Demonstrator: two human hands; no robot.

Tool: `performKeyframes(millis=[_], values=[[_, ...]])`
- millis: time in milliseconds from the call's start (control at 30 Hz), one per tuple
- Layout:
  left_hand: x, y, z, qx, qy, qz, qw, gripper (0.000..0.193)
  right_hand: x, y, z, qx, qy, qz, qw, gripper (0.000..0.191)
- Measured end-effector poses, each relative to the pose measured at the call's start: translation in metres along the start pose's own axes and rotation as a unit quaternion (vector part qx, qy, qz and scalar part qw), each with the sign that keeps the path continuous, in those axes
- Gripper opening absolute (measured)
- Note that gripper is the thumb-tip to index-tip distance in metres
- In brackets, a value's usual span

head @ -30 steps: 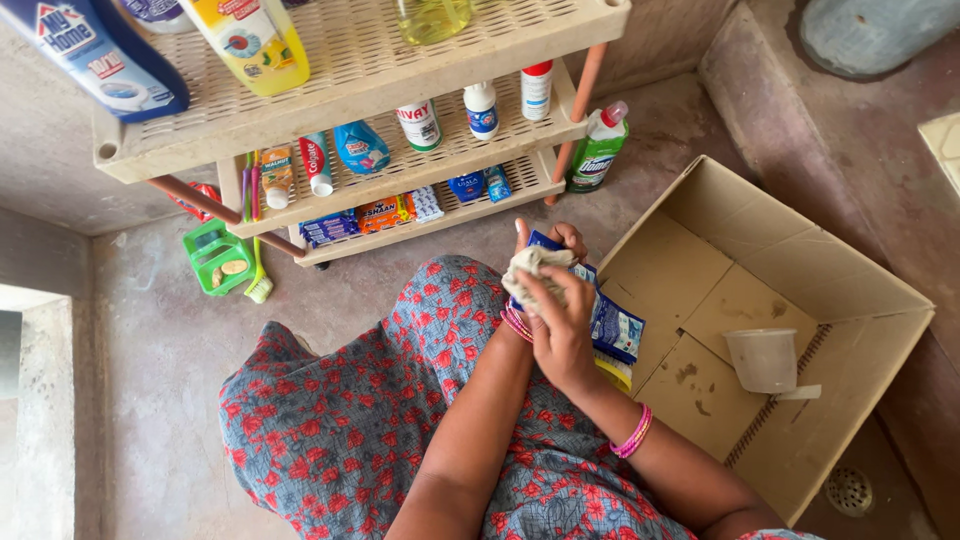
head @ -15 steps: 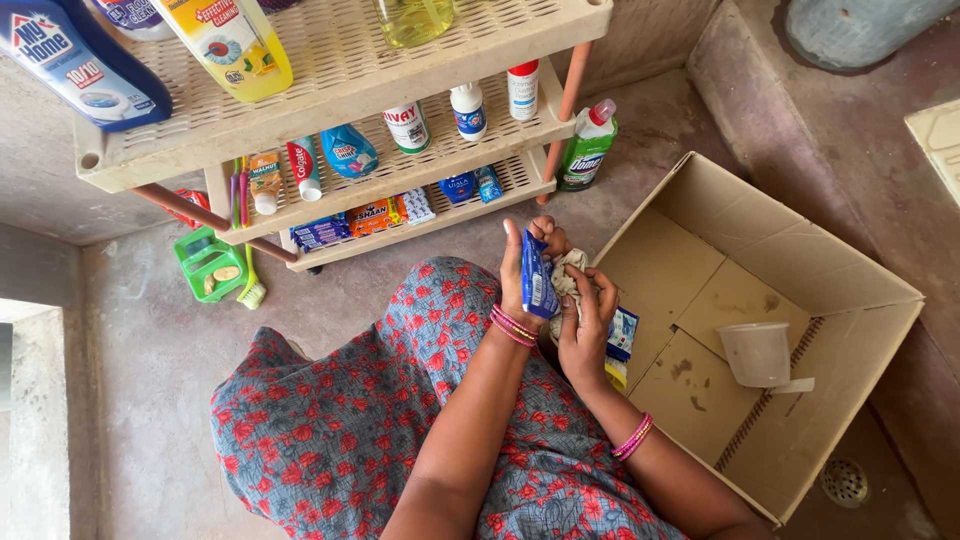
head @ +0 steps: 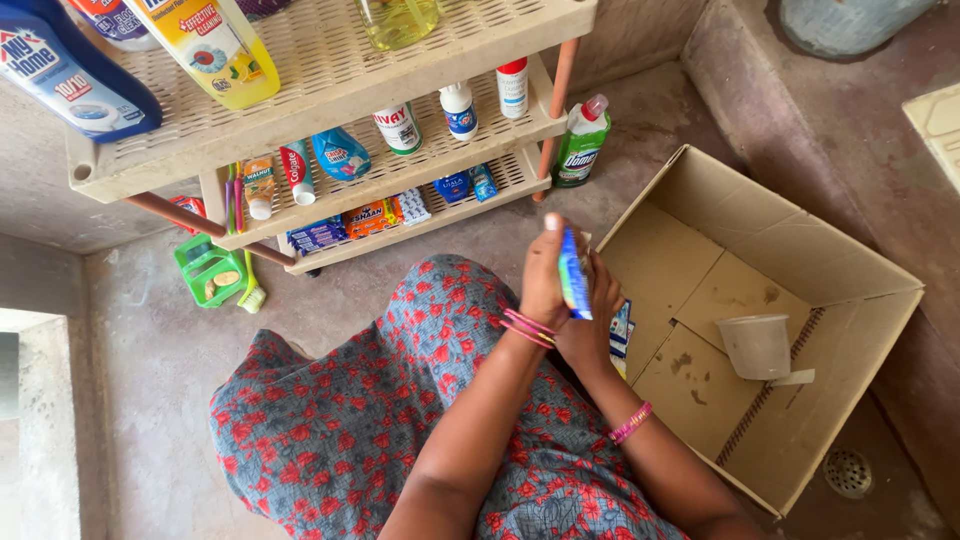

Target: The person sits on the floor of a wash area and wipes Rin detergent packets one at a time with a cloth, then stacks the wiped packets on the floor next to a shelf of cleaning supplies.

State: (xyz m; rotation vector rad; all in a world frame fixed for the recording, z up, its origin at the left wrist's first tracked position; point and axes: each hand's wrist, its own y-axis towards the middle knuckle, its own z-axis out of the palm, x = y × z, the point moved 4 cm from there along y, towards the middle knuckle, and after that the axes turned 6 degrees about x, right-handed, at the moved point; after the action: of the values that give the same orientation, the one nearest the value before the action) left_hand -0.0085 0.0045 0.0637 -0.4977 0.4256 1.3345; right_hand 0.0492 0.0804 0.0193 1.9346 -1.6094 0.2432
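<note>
Both hands clasp a blue packet between them.

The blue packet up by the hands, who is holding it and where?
Both hands hold the blue packet: the left hand grips its left side, the right hand its right side and lower end.

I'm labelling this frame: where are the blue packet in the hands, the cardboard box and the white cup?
blue packet (head: 573, 280), head view, on its upright blue edge between the hands.
cardboard box (head: 800, 240), head view, on its far inner wall.
white cup (head: 756, 346), head view, on its side wall.
</note>
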Motion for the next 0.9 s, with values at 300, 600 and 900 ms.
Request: performKeyframes(millis=[300, 600, 900], values=[[-0.029, 0.01, 0.089, 0.031, -0.048, 0.081, 0.995, 0.049, -0.064, 0.003, 0.043, -0.059, 0.31, 0.11, 0.942, 0.052], [-0.068, 0.007, 0.138, 0.017, -0.044, 0.037, 0.998, 0.043, -0.051, 0.021, 0.008, -0.107, 0.106, 0.026, 0.988, 0.061], [-0.094, 0.006, 0.166, 0.023, -0.031, 0.067, 0.997, 0.044, -0.048, 0.01, 0.01, -0.074, 0.047, 0.065, 0.994, 0.042]])
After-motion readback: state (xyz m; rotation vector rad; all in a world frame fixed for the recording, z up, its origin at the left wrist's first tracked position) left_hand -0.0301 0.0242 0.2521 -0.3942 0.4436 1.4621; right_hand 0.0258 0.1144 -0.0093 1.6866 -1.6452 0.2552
